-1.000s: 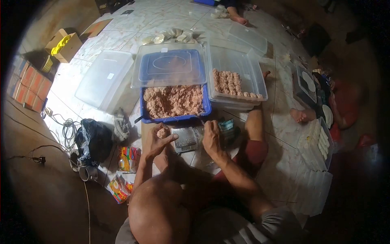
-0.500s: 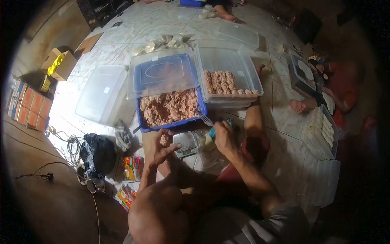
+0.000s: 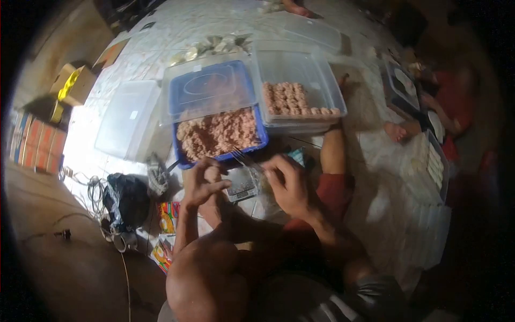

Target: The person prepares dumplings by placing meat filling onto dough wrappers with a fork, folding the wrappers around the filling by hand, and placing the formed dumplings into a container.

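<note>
Curled round a ball of pinkish mixture [image 3: 213, 173], my left hand [image 3: 201, 185] is near the front edge of a blue tray [image 3: 263, 140]. My right hand [image 3: 289, 185] grips a fork [image 3: 242, 157], its tines over the tray's front right corner. Loose pinkish mixture [image 3: 217, 133] fills the uncovered front of the tray, and a clear lid [image 3: 209, 91] lies across the back. A small scale [image 3: 242, 185] sits on the floor between my hands. To the right, a clear box [image 3: 324, 86] holds rows of shaped balls [image 3: 286, 98].
A black plastic bag [image 3: 126, 198], colourful packets [image 3: 168, 216] and a clear lid [image 3: 124, 119] are on the left. Filled bags [image 3: 217, 45] stand behind the tray. At right, another person's foot [image 3: 395, 132] is near a box of pale pieces [image 3: 432, 166].
The view has shifted. My right hand has lifted slightly, and the fork now points left, over the tray's corner. My left hand still holds the ball.
</note>
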### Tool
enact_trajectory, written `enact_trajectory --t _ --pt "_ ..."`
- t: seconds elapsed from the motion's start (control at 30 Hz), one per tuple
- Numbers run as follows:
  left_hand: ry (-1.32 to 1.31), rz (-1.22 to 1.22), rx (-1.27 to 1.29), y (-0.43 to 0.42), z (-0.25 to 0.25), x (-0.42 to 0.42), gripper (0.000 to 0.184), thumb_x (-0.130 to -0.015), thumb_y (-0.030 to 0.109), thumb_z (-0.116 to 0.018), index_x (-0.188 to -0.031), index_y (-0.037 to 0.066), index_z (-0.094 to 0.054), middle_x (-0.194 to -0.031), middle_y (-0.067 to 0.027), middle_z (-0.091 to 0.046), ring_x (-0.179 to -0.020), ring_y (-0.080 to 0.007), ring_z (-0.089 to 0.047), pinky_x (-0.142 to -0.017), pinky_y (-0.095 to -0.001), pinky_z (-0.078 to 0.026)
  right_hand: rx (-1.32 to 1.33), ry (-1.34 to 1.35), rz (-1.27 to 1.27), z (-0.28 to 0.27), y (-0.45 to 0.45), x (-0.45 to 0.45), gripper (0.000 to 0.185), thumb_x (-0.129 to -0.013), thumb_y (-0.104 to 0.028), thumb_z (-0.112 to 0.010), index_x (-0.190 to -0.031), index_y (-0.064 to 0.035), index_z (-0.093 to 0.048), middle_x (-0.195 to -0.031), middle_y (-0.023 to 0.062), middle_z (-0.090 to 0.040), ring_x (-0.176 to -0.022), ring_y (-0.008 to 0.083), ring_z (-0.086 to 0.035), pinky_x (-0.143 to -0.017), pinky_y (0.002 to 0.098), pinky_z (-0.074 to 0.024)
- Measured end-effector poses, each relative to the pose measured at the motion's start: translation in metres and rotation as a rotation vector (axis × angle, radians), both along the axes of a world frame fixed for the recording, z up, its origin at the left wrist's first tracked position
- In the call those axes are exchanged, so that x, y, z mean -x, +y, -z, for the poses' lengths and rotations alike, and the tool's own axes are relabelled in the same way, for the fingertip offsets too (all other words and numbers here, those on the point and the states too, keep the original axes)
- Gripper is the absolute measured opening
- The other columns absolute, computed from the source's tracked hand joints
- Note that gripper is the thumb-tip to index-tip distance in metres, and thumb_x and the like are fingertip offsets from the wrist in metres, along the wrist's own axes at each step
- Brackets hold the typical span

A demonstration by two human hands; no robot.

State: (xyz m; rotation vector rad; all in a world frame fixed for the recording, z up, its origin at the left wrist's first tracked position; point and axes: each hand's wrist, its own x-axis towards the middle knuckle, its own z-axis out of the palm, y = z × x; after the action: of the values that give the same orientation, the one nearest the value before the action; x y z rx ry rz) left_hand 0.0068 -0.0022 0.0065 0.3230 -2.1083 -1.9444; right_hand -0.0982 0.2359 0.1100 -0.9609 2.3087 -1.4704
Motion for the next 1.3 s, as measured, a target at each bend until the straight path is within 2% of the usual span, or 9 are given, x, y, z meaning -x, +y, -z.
enact_trajectory --t 0.13,0.23,0.37,0.53,0.67,0.83,1.0,1.13,1.3 --pt "-0.194 0.049 0.394 -0.003 0.013 -0.001 0.035 -0.075 0.017 -0.088 -0.094 0.003 -0.061 -0.083 -0.0003 -0.061 -0.079 -0.0113 -0.055 -0.072 -0.0285 -0.047 -0.208 0.301 -0.13 0.026 -0.057 0.043 0.015 -0.088 -0.004 -0.059 -0.099 0.0053 -0.064 -0.1 0.0219 -0.065 -0.1 0.0385 -0.065 -0.085 0.0443 -0.0531" --pt "-0.003 0.053 -0.083 0.018 0.005 0.007 0.07 -0.082 0.034 -0.084 -0.13 -0.005 -0.052 -0.104 -0.0111 -0.064 -0.097 -0.0205 -0.061 -0.083 -0.0322 -0.051 -0.209 0.581 -0.296 0.048 -0.081 0.038 0.029 -0.085 -0.004 -0.058 -0.111 0.0081 -0.061 -0.112 0.0286 -0.059 -0.113 0.0447 -0.058 -0.098 0.0474 -0.0483" --pt "0.066 -0.003 0.059 0.021 0.024 -0.001 0.086 -0.094 0.051 -0.066 -0.151 -0.003 -0.03 -0.123 -0.0182 -0.058 -0.109 -0.0226 -0.059 -0.092 -0.0359 -0.051 -0.047 0.427 -0.243 0.101 -0.077 0.005 0.054 -0.087 -0.01 -0.061 -0.135 0.0087 -0.045 -0.116 0.029 -0.058 -0.109 0.045 -0.059 -0.095 0.048 -0.0485" --pt "0.158 0.008 -0.356 0.055 -0.022 0.0 0.088 -0.099 0.043 -0.062 -0.159 0.014 -0.006 -0.138 -0.0235 -0.05 -0.122 -0.0299 -0.056 -0.101 -0.0458 -0.047 -0.103 0.135 -0.17 0.056 -0.034 0.034 0.038 -0.084 -0.005 -0.071 -0.12 -0.002 -0.059 -0.106 0.0183 -0.064 -0.101 0.0331 -0.066 -0.086 0.0386 -0.0547" --pt "-0.073 0.064 -0.205 0.052 0.009 -0.013 0.071 -0.099 0.029 -0.065 -0.152 0.009 -0.021 -0.129 -0.0244 -0.059 -0.114 -0.0288 -0.062 -0.094 -0.0414 -0.053 0.094 0.104 0.053 0.02 0.03 0.124 0.038 -0.077 -0.011 -0.074 -0.112 -0.0042 -0.062 -0.101 0.0196 -0.066 -0.094 0.0358 -0.067 -0.082 0.0429 -0.0528" --pt "-0.361 0.162 -0.111 0.053 0.013 -0.024 0.062 -0.097 0.028 -0.067 -0.146 0.007 -0.034 -0.098 -0.0133 -0.073 -0.105 -0.019 -0.063 -0.087 -0.0376 -0.05 -0.311 0.335 0.012 -0.013 0.068 0.246 0.033 -0.078 -0.004 -0.065 -0.112 -0.0059 -0.065 -0.102 0.0158 -0.07 -0.098 0.0304 -0.069 -0.089 0.0376 -0.0533" --pt "-0.421 0.139 0.063 0.052 0.024 -0.02 0.053 -0.092 0.045 -0.067 -0.133 0.014 -0.054 -0.095 -0.002 -0.076 -0.108 -0.0218 -0.055 -0.105 -0.0388 -0.026 -0.953 0.448 -0.153 0.043 0.056 0.33 0.029 -0.081 -0.015 -0.063 -0.107 -0.0046 -0.071 -0.102 0.0182 -0.072 -0.103 0.0346 -0.068 -0.09 0.042 -0.0518" --pt "-0.443 0.156 0.138 0.053 0.014 -0.019 0.043 -0.093 0.034 -0.071 -0.125 0.009 -0.059 -0.093 -0.0071 -0.074 -0.094 -0.0191 -0.063 -0.094 -0.0354 -0.041 -1.443 0.45 -0.234 0.042 0.037 0.33 0.031 -0.083 -0.017 -0.058 -0.107 -0.0041 -0.073 -0.102 0.0195 -0.073 -0.1 0.035 -0.07 -0.092 0.0431 -0.0519" --pt "-0.354 0.217 -0.203 0.065 0.036 0.003 0.038 -0.094 0.024 -0.071 -0.122 0.003 -0.059 -0.089 -0.0113 -0.071 -0.079 -0.0156 -0.066 -0.07 -0.0326 -0.052 -1.399 0.316 -0.055 0.037 0.037 0.334 0.036 -0.082 -0.014 -0.055 -0.11 -0.0029 -0.074 -0.102 0.0217 -0.073 -0.1 0.0334 -0.07 -0.09 0.0455 -0.0521"
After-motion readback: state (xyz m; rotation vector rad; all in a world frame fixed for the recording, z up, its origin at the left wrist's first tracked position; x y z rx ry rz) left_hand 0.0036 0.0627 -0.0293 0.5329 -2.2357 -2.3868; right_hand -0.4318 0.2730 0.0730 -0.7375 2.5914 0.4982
